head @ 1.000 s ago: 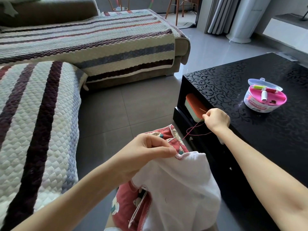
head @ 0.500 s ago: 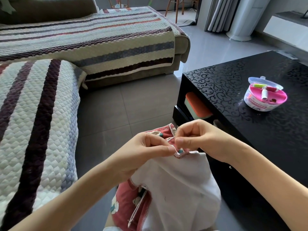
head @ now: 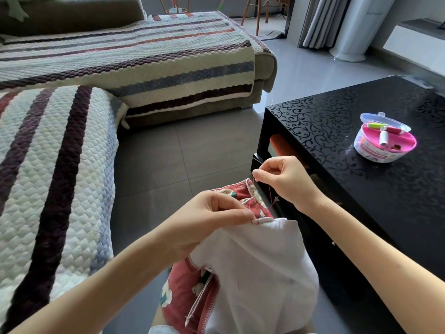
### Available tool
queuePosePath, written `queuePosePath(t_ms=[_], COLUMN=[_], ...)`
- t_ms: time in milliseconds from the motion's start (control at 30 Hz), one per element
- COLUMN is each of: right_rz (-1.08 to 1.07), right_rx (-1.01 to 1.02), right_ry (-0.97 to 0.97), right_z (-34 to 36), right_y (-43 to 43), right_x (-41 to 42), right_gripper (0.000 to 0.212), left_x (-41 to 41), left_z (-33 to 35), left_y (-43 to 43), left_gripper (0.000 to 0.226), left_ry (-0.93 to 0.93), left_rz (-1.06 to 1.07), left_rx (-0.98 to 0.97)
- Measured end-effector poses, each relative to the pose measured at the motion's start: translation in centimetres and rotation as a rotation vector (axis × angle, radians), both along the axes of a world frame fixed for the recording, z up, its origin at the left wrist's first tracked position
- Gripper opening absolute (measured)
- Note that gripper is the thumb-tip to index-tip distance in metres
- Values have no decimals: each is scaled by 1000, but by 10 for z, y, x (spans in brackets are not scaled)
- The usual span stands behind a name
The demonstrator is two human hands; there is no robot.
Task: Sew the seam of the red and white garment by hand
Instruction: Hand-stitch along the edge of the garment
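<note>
The red and white garment (head: pixel 252 273) lies bunched low in the middle of the view, in front of the person's body. Its white side faces up and its red printed side shows at the left and at the far top. We see its long axis run from the bottom edge of the picture up and away to a piped edge. That edge points on toward the black table (head: pixel 361 201). The left hand (head: pixel 209 220) sits on the garment's upper left, with thumb and curled fingers pinching the piped edge where white meets red; its forearm comes in from the lower left. The right hand (head: pixel 286 179) is raised just beyond the far tip of the cloth and does not touch it. Its thumb and forefinger are pressed together on the red thread (head: pixel 273 196), the other fingers curl, and the wrist is bent down. The thread runs from that pinch down to the red fabric, and a loose loop hangs under the palm. We cannot tell whether a needle is in the pinch. On the table, well apart from both hands, stands a round sewing box (head: pixel 385 143) with a pink tray of spools. A striped quilted sofa cover (head: pixel 60 177) fills the left.
</note>
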State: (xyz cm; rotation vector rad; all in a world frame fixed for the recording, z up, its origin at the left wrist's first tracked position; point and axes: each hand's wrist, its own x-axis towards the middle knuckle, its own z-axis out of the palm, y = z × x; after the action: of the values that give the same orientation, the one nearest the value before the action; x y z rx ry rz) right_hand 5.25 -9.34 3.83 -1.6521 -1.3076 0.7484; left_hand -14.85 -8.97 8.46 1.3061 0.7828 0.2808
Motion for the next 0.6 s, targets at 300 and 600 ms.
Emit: queuePosePath(t_ms=[300, 600], right_rz=[-92, 379], right_rx=[85, 5], right_ry=[-213, 34], right_z=[3, 26], right_y=[-14, -59], right_x=[13, -16], right_gripper=[21, 21], left_x=[-3, -4], left_z=[-4, -6], left_y=[2, 4], left_gripper=[12, 11], left_ry=[-34, -27], left_rz=[5, 58], left_rx=[-68, 3])
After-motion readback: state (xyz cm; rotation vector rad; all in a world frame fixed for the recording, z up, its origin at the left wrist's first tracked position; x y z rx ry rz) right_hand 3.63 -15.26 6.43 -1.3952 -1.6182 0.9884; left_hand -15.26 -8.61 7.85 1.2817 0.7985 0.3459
